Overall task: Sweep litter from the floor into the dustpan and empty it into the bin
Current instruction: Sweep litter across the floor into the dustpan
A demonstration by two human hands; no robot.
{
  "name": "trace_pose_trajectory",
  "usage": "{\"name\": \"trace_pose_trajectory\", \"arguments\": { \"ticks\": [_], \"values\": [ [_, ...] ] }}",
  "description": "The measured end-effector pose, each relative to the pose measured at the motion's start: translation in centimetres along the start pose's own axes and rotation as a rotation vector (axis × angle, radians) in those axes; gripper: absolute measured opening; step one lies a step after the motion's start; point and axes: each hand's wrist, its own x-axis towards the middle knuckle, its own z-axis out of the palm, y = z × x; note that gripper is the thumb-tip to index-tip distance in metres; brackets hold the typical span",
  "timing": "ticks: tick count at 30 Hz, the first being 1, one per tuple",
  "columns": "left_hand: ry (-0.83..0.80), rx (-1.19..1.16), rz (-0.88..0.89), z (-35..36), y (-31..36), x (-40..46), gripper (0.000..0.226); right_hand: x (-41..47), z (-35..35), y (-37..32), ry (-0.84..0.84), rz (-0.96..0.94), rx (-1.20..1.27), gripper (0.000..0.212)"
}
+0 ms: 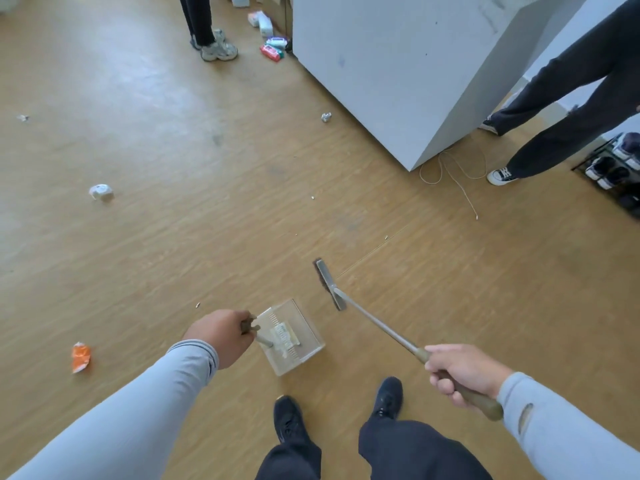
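The clear dustpan point(294, 337) sits on the wood floor point(173, 237) by the feet — left hand point(216, 336) curled round its handle; right hand point(460, 372) grips the broom point(363, 317), head just beside it — orange wrapper point(80, 356) well left

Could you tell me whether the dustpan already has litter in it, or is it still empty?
It holds litter: a whitish piece shows through the clear dustpan, which the left hand holds by its handle.
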Motion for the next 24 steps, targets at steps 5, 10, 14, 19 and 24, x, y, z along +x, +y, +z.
{"name": "trace_pose_trajectory", "arguments": {
  "ticks": [5,10,14,19,24],
  "values": [
    [0.038,-0.041,0.032,-2.7,4.5,2.8,0.023,2.6,-5.1,-3.0,0.144,-0.079,0.074,0.058],
    [0.089,-0.06,0.048,-5.6,11.4,7.3,0.024,7.2,-11.3,-7.1,0.273,-0.132,-0.037,0.044],
    [0.105,-0.092,0.01,-7.8,16.6,11.7,0.025,12.3,-17.1,-11.8,0.317,-0.126,-0.058,0.035],
    [0.099,-0.105,-0.047,-10.1,22.6,18.4,0.023,19.6,-23.7,-18.5,0.317,-0.051,-0.045,0.009],
    [0.045,-0.087,-0.098,-10.5,27.0,23.8,0.022,25.1,-25.6,-22.4,0.303,-0.017,-0.153,0.016]
  ]
}}
